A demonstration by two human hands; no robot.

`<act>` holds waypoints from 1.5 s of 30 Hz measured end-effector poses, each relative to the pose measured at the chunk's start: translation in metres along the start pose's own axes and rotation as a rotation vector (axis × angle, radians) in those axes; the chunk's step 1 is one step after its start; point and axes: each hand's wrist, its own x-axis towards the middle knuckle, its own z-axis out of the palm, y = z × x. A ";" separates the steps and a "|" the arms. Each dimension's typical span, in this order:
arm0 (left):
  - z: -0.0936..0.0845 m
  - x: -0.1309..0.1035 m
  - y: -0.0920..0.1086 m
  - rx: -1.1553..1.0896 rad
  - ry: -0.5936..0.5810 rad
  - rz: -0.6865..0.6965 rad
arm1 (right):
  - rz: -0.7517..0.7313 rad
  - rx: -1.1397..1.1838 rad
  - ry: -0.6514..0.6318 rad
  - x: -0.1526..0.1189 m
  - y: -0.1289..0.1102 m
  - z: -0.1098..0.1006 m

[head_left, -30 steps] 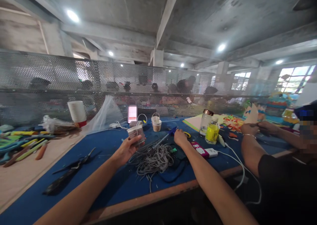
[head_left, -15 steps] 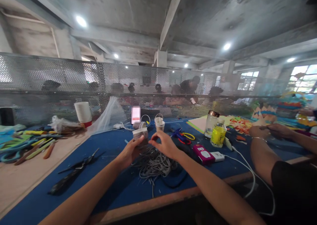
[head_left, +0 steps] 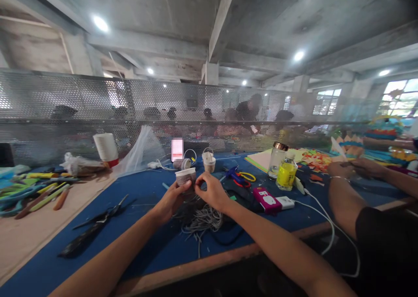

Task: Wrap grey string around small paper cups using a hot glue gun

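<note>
A small paper cup (head_left: 185, 176), its lower part wrapped in grey cord, is held upright in my left hand (head_left: 170, 200), thumb on its near side. My right hand (head_left: 210, 191) is at the cup's right side with thumb and index finger pinched together; whatever they grip is too small to make out. Below both hands lies a tangled heap of grey cord (head_left: 206, 219) on the blue table mat (head_left: 146, 253). Behind the cup are a wrapped cup on its side (head_left: 182, 164) and an upright one with a handle (head_left: 209, 161).
Black scissors (head_left: 94, 229) and clay tools (head_left: 61, 197) lie left, near stacked cups (head_left: 106, 150). Right are blue scissors (head_left: 232, 173), a purple box (head_left: 267, 200), a glass jar (head_left: 277, 161), a yellow bottle (head_left: 286, 174), white cables and another person's arms (head_left: 346, 201).
My right hand has moved slightly left, against the cup's side, and its fingertips have closed together. The cup in my left hand has tilted a little. The view has shifted slightly.
</note>
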 end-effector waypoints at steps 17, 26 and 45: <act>-0.001 -0.001 0.002 -0.015 0.000 -0.026 | 0.248 0.328 0.001 0.007 0.005 -0.009; 0.004 -0.003 0.004 0.051 0.006 -0.030 | 0.229 0.353 0.020 0.006 0.009 -0.006; 0.005 -0.005 0.005 0.077 -0.009 -0.026 | 0.224 0.351 0.053 0.007 0.013 -0.007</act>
